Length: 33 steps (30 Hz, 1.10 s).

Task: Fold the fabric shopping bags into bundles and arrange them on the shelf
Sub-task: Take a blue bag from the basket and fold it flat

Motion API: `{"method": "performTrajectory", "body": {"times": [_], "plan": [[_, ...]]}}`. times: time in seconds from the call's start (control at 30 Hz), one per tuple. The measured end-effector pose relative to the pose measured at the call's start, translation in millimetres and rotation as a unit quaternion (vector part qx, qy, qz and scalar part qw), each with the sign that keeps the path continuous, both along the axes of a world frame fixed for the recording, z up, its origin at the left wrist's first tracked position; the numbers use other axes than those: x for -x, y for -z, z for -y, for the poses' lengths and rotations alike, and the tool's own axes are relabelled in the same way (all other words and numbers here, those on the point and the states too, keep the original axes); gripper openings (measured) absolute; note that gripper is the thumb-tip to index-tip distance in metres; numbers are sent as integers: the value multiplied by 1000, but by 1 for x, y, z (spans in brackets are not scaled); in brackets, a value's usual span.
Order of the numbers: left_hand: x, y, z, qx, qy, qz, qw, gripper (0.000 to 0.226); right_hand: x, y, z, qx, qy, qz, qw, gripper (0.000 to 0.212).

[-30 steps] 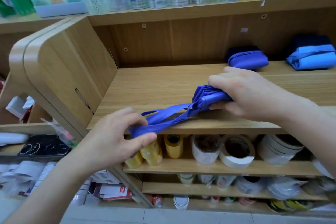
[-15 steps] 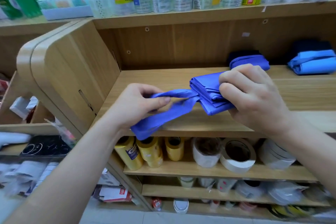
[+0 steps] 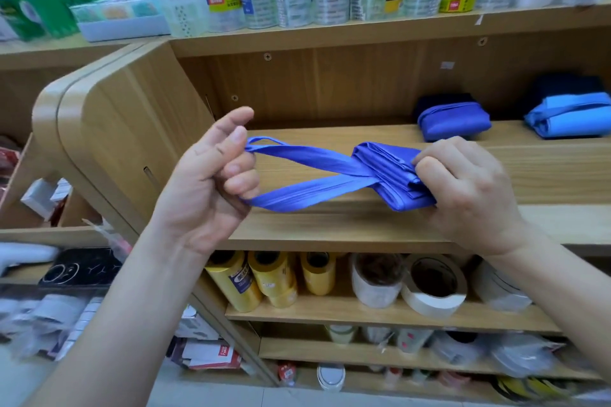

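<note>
Wrapping: handle loop [image 3: 307,158] goes round folded bag [image 3: 393,175], held just above the shelf [image 3: 330,228] front edge.
Left hand [image 3: 205,188]: fingers [image 3: 238,172] curled, hooking the loop taut.
Right hand [image 3: 469,188]: fingers [image 3: 429,172] pinching the folds.
Advice: pull loop tight, wrap snug, else folds likely slip.

left bundle [image 3: 453,121] on shelf [image 3: 330,228] | right bundle [image 3: 569,116] beside | tape roll [image 3: 433,289] below

Left hand [image 3: 205,188], right hand [image 3: 463,195]: fingers curled.
</note>
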<state>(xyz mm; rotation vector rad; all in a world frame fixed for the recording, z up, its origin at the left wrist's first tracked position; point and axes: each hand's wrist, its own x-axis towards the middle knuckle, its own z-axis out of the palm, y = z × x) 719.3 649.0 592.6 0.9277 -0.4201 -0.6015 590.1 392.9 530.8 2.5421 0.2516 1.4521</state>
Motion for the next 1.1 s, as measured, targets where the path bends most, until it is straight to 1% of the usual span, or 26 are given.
{"method": "performTrajectory", "body": {"times": [0.1,0.17,0.2,0.23,0.27,0.3,0.33,0.37,0.4,0.43,0.47,0.5,0.57,0.6,0.63,0.67,0.73,0.77,0.8,0.83,0.93,0.97,1.0,1.03,1.07,1.1], "plan": [[0,-3,-9,38,25,19,999,36,3,-7,-5,-45,-3,-72,996,15],[0,0,-11,76,29,-3,997,45,5,-15,-6,-141,-12,-140,980,22],[0,4,-10,73,13,-21,997,46,6,-20,-7,-202,-23,-182,962,27],[0,9,-8,46,-12,-36,998,46,8,-26,-7,-259,-37,-226,938,31],[1,14,-6,-2,-36,-35,999,46,10,-32,-7,-293,-46,-263,918,34],[2,20,-6,-68,-51,-14,996,47,12,-39,-6,-294,-46,-290,909,36],[2,25,-7,-150,-60,30,986,47,13,-45,-5,-277,-34,-312,908,37],[0,31,-9,-239,-68,94,964,43,13,-51,-5,-256,-15,-329,909,39],[-3,34,-13,-327,-76,172,926,37,13,-56,-4,-235,8,-342,910,40],[-4,36,-17,-394,-89,254,879,27,14,-60,-4,-215,30,-351,911,40],[-4,35,-21,-436,-105,335,829,17,13,-63,-4,-195,50,-357,912,39],[-2,33,-23,-460,-129,424,769,17,13,-64,-5,-176,65,-363,913,38],[7,27,-21,-438,-182,598,646,31,12,-66,-8,-156,77,-378,909,36],[14,25,-17,-412,-180,666,595,39,11,-67,-9,-153,77,-383,908,36],[19,26,-14,-400,-149,710,560,48,11,-68,-9,-154,76,-387,906,36],[21,29,-10,-403,-106,730,541,56,10,-69,-9,-154,74,-391,905,37],[20,35,-6,-427,-40,732,530,67,8,-70,-9,-157,70,-394,903,37],[18,39,-6,-424,-25,738,524,66,8,-70,-8,-159,68,-395,902,37],[18,42,-6,-413,-13,755,510,64,7,-70,-7,-161,68,-398,901,37],[18,43,-7,-402,3,777,484,60,7,-69,-5,-164,68,-404,897,36],[23,45,-8,-390,43,839,377,49,6,-70,0,-181,63,-425,885,34],[24,49,-7,-374,49,858,348,41,6,-70,2,-191,56,-430,881,34],[24,54,-7,-353,54,875,326,28,4,-71,4,-203,46,-434,877,33],[24,59,-8,-333,56,888,312,17,3,-71,6,-217,37,-438,872,33],[22,61,-9,-324,47,897,296,19,2,-72,8,-230,29,-445,865,33],[20,62,-9,-312,35,906,283,27,0,-73,11,-242,24,-453,858,32]]}}
